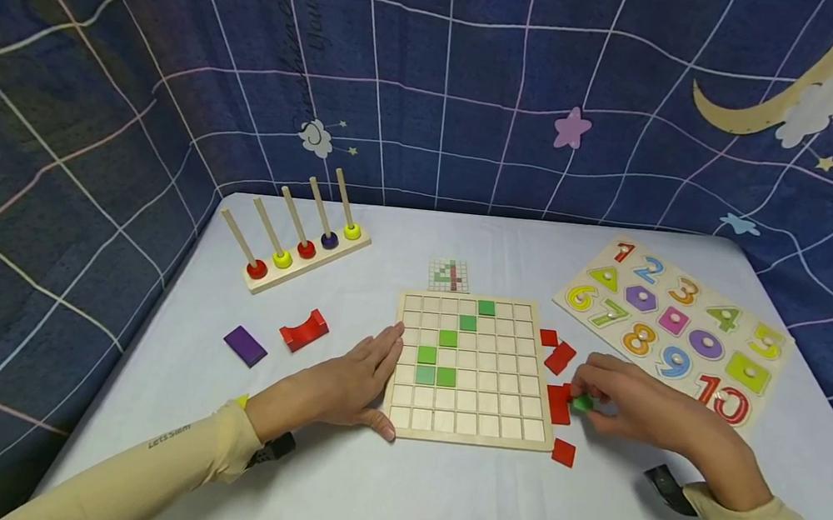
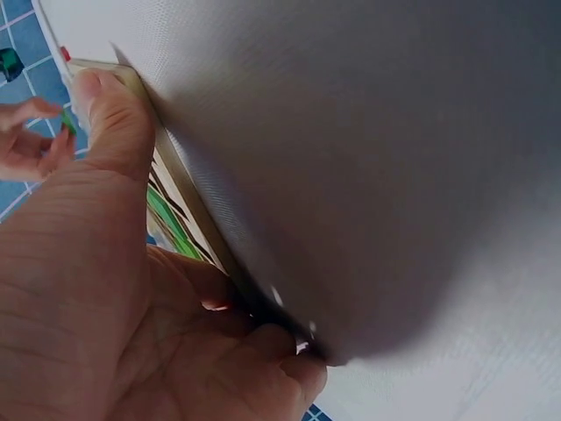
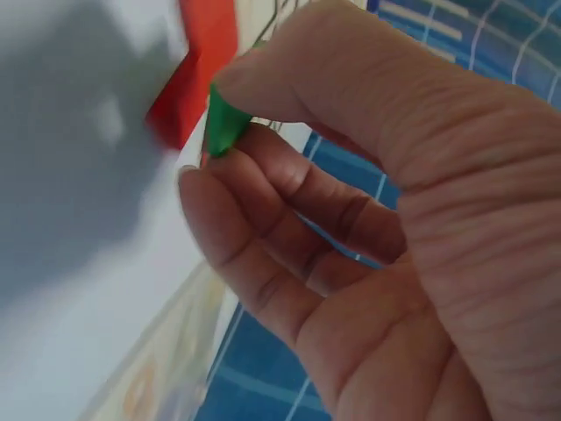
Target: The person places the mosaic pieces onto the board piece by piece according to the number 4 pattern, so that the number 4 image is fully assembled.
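Across the white-covered table [image 1: 468, 504] in the head view, a square pale-wood grid board [image 1: 473, 424] lies flat between the person's hands. Six thin square green tiles [image 1: 448, 338] sit in its cells: five step down leftward from the top row to the fifth, and the sixth lies beside the lowest of these. The left hand [image 1: 360, 378] rests against the board's left edge, fingers straight and close together, thumb spread toward the near corner. Just beyond the opposite edge, the right hand [image 1: 617, 397] pinches one loose green tile [image 1: 583, 403] above several scattered flat red tiles [image 1: 558, 405]. A small printed card with a green and red grid pattern [image 1: 448, 276] lies just past the board's far edge. Farther left stand a wooden five-peg rack with coloured beads [image 1: 308, 262], a red arched block [image 1: 304, 331] and a flat purple rectangular block [image 1: 246, 346]; at the far right lies a wooden number-and-shape puzzle [image 1: 674, 321].

From the left wrist, the thumb shows on the board's rim near a corner, the other fingers beside the edge; the right hand appears at upper left with its green tile.

From the right wrist, thumb and fingertips pinch the green tile, which is tilted on edge, beside blurred red tiles. Whether it touches them, I cannot tell.
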`<state>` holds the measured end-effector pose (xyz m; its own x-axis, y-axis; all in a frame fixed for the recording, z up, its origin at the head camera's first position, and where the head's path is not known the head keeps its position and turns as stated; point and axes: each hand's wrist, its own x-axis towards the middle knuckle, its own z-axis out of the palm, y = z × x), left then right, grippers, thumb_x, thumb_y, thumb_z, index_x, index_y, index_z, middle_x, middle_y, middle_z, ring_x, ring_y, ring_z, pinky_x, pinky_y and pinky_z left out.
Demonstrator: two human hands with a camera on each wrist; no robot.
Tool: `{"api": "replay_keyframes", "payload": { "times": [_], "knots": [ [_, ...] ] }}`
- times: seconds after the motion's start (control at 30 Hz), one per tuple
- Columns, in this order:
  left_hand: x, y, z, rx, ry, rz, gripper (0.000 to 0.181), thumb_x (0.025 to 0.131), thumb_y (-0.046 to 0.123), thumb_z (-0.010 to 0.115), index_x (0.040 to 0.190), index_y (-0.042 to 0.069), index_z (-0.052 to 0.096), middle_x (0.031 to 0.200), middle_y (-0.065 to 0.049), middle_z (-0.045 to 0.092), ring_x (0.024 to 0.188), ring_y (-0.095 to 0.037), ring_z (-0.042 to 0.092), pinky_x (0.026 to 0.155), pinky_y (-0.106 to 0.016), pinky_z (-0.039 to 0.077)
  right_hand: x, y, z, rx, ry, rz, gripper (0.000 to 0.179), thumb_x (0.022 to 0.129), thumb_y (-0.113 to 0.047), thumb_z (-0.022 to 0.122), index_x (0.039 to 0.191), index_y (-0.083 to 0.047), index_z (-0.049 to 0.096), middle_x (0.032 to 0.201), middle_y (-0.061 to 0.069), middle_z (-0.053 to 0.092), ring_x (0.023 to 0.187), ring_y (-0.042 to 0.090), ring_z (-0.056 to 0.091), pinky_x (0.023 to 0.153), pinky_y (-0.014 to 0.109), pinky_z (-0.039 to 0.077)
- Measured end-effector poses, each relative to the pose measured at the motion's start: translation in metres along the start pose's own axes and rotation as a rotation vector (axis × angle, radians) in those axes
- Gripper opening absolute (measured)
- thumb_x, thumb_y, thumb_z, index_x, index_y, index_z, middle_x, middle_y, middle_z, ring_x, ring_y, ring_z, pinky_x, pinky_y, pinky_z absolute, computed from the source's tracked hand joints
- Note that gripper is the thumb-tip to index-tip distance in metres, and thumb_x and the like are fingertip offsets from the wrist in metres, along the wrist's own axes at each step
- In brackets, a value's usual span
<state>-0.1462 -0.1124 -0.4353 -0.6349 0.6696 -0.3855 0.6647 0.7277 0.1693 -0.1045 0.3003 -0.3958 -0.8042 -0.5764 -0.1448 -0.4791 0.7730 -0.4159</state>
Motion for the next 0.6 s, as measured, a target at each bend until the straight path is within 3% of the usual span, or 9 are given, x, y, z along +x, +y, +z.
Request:
{"api": "replay_keyframes", "payload": {
  "times": [0.27, 0.6],
  "knots": [
    [-0.001, 0.000, 0.001, -0.011, 0.006, 0.009, 0.134, 0.083, 0.074, 0.074, 0.169, -0.006, 0.011, 0.181, -0.022, 0.000, 0.170, -0.036, 0.007, 0.138, -0.046, 0.020, 0.050, -0.028, 0.008, 0.039, -0.042, -0.136, 0.021, 0.088, -0.001, 0.074, 0.100, -0.017, 0.070, 0.096, -0.004, 0.057, 0.088, 0.009, 0.052, 0.072, 0.019, 0.048],
    [-0.001, -0.001, -0.001, -0.038, 0.004, 0.005, 0.134, 0.082, 0.073, 0.076, 0.169, -0.005, 0.011, 0.181, -0.022, -0.001, 0.170, -0.036, 0.006, 0.138, -0.047, 0.019, 0.095, -0.052, 0.021, -0.060, -0.079, -0.230, 0.018, 0.088, -0.002, 0.076, 0.101, -0.013, 0.070, 0.097, -0.001, 0.059, 0.091, 0.009, 0.050, 0.076, 0.020, 0.049]
  ]
}}
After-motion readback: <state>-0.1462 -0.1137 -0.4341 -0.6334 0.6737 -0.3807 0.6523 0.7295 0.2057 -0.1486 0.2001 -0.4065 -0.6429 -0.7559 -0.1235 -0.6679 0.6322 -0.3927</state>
